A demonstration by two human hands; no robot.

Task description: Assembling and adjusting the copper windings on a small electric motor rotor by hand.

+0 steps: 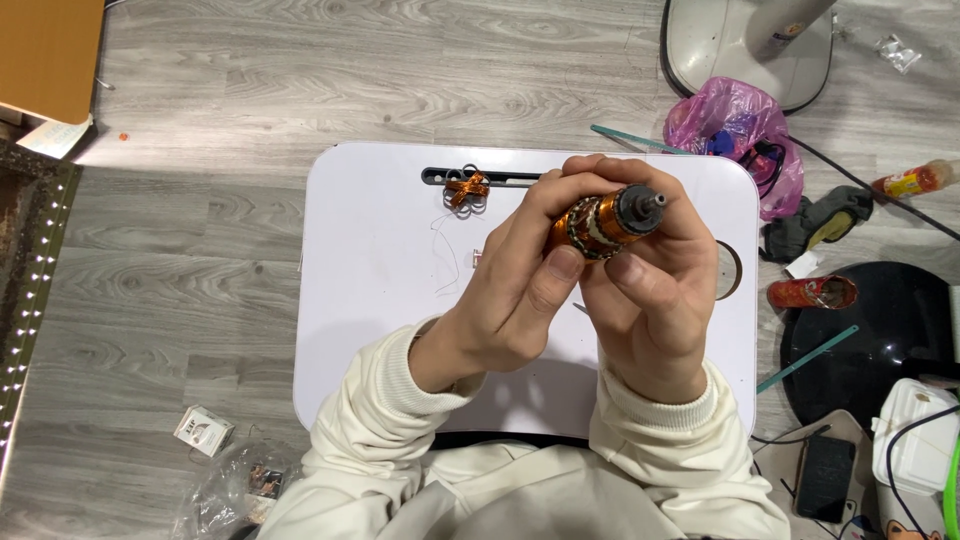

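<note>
Both my hands hold a small motor rotor (605, 222) wound with copper wire, its grey shaft end pointing up and right, above a white lap table (380, 300). My left hand (510, 290) grips it from the left with the thumb against the copper winding. My right hand (655, 290) wraps around it from the right, thumb near the windings. A small bundle of copper wire loops (466, 189) lies on the table by a black slot (440, 176) near the far edge. A thin loose wire (447, 250) trails across the table top.
Grey wood floor surrounds the table. A pink plastic bag (735, 125) and white fan base (740, 45) lie at the upper right, a black round base (880, 340), a red can (812, 292) and a white box (915, 450) at the right, a small box (203, 430) at the lower left.
</note>
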